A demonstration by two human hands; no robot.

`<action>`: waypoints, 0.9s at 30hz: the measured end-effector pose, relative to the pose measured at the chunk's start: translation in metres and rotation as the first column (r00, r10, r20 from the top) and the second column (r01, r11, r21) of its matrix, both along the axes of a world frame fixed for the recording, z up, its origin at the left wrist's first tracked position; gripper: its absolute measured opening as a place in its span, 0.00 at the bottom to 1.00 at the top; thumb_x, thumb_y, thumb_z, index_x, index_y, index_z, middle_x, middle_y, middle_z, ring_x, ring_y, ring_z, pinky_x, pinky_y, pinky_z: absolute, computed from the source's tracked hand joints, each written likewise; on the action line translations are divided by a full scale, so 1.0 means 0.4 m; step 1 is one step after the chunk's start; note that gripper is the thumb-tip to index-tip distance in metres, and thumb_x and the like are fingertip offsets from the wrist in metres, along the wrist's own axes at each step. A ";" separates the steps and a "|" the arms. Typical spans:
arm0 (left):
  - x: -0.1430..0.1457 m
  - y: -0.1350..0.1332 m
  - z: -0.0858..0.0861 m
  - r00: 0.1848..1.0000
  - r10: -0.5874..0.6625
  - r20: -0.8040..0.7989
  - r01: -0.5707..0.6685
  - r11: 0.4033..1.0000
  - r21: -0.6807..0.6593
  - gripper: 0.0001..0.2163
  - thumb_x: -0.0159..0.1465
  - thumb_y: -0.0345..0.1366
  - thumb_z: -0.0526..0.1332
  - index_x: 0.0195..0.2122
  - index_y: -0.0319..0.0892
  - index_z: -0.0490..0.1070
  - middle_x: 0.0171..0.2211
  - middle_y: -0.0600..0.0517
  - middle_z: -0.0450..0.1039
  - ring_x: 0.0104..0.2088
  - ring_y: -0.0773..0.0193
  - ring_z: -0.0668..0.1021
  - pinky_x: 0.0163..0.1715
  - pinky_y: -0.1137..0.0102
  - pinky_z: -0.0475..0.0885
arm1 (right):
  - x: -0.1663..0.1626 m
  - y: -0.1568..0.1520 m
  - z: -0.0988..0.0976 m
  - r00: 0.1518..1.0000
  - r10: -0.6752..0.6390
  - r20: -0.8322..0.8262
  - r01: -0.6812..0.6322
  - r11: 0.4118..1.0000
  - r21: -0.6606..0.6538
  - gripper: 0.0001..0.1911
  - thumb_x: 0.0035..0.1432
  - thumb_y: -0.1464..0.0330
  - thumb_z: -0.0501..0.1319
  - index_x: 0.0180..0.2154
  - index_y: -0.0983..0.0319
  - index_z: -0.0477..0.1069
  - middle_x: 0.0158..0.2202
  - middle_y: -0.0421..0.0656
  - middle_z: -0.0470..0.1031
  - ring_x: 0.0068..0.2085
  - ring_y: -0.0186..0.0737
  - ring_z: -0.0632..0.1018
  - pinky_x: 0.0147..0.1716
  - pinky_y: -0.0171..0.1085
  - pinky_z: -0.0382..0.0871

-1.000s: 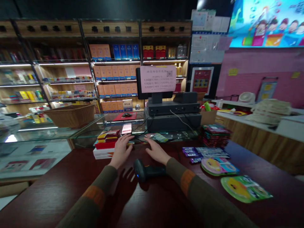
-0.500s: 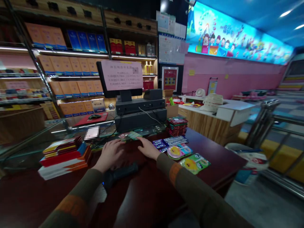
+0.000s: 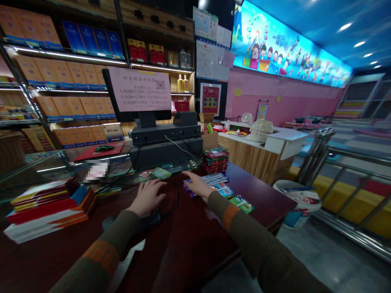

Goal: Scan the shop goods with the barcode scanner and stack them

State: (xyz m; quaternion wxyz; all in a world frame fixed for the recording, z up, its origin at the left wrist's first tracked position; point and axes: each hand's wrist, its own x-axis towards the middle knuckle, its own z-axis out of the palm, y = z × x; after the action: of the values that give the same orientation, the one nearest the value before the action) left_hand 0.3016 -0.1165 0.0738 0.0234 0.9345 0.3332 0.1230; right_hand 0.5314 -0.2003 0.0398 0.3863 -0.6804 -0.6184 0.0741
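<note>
Both my hands rest on a dark red wooden counter (image 3: 189, 244). My left hand (image 3: 148, 196) lies flat with fingers spread, just above a black handheld scanner (image 3: 149, 219) that my wrist mostly hides. My right hand (image 3: 198, 185) lies open, fingers stretched toward the blue packets (image 3: 216, 179) and round colourful cards (image 3: 241, 202) beside it. Small cards (image 3: 160, 173) lie just beyond my fingertips. Neither hand holds anything.
A till with a screen and pink notice (image 3: 139, 94) stands behind the counter. A stack of red and white boxes (image 3: 45, 207) sits at the left, stacked card packs (image 3: 215, 160) at the right. Shelves of orange cartons (image 3: 67, 106) fill the back. A metal railing (image 3: 336, 162) and bin (image 3: 296, 203) stand right.
My view has swung to the right, so the boxes and till slid left. My left hand moved off the box stack toward the middle; my right hand shifted right to the blue packets.
</note>
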 end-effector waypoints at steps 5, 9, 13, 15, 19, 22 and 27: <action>0.061 -0.012 -0.018 0.999 -0.048 0.004 0.048 0.998 -0.035 0.22 0.62 0.40 0.59 0.58 0.51 0.70 0.63 0.49 0.66 0.64 0.50 0.66 0.65 0.49 0.56 | 0.059 -0.009 -0.008 1.000 -0.018 -0.003 0.018 1.000 -0.018 0.26 0.59 0.76 0.56 0.59 0.64 0.69 0.58 0.48 0.74 0.59 0.43 0.74 0.61 0.40 0.64; 0.105 -0.014 -0.040 0.998 -0.063 0.017 0.064 0.996 -0.068 0.22 0.61 0.38 0.59 0.58 0.51 0.68 0.64 0.51 0.66 0.64 0.52 0.65 0.65 0.50 0.55 | 0.114 -0.011 -0.016 1.000 -0.022 0.020 0.024 0.997 -0.071 0.27 0.58 0.80 0.51 0.57 0.63 0.71 0.58 0.46 0.75 0.59 0.40 0.74 0.62 0.38 0.63; 0.157 -0.024 -0.054 0.993 -0.108 0.043 0.112 0.989 -0.097 0.23 0.61 0.39 0.59 0.59 0.52 0.66 0.62 0.51 0.67 0.64 0.52 0.66 0.65 0.49 0.55 | 0.155 -0.017 -0.020 0.999 -0.029 0.027 0.031 0.997 -0.076 0.29 0.57 0.81 0.50 0.58 0.64 0.71 0.58 0.47 0.75 0.59 0.39 0.74 0.62 0.38 0.63; 0.187 -0.029 -0.061 0.991 -0.127 0.045 0.132 0.983 -0.128 0.24 0.61 0.40 0.59 0.60 0.51 0.65 0.62 0.50 0.68 0.63 0.51 0.66 0.65 0.46 0.54 | 0.166 -0.022 -0.021 0.998 -0.031 0.047 0.035 0.994 -0.099 0.29 0.57 0.81 0.50 0.58 0.66 0.71 0.58 0.48 0.75 0.59 0.40 0.74 0.62 0.38 0.63; 0.240 -0.029 -0.077 0.990 -0.135 0.049 0.141 0.976 -0.165 0.26 0.62 0.41 0.59 0.62 0.48 0.62 0.63 0.48 0.66 0.64 0.51 0.65 0.65 0.45 0.53 | 0.171 -0.025 -0.021 0.997 -0.016 0.079 0.027 0.989 -0.146 0.28 0.58 0.81 0.49 0.58 0.66 0.71 0.58 0.49 0.75 0.59 0.41 0.74 0.61 0.38 0.63; 0.262 -0.023 -0.089 0.992 -0.119 0.033 0.123 0.976 -0.177 0.26 0.63 0.39 0.57 0.64 0.47 0.60 0.64 0.47 0.65 0.65 0.51 0.63 0.65 0.43 0.52 | 0.171 -0.019 -0.021 0.993 -0.005 0.115 0.023 0.987 -0.158 0.27 0.58 0.80 0.50 0.58 0.65 0.71 0.57 0.49 0.75 0.59 0.43 0.74 0.61 0.39 0.64; 0.277 -0.009 -0.102 0.995 -0.101 0.017 0.102 0.969 -0.227 0.28 0.64 0.43 0.57 0.65 0.46 0.57 0.65 0.44 0.64 0.66 0.48 0.62 0.64 0.41 0.53 | 0.181 0.002 -0.030 0.982 0.003 0.190 0.039 0.975 -0.220 0.27 0.59 0.78 0.51 0.59 0.61 0.70 0.58 0.48 0.75 0.59 0.45 0.75 0.60 0.42 0.65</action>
State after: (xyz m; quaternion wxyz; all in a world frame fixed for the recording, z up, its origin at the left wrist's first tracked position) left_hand 0.4125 -0.1201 0.0332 0.1374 0.9412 0.2968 0.0850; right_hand 0.6037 -0.1996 0.0276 0.2476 -0.7290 -0.6338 0.0747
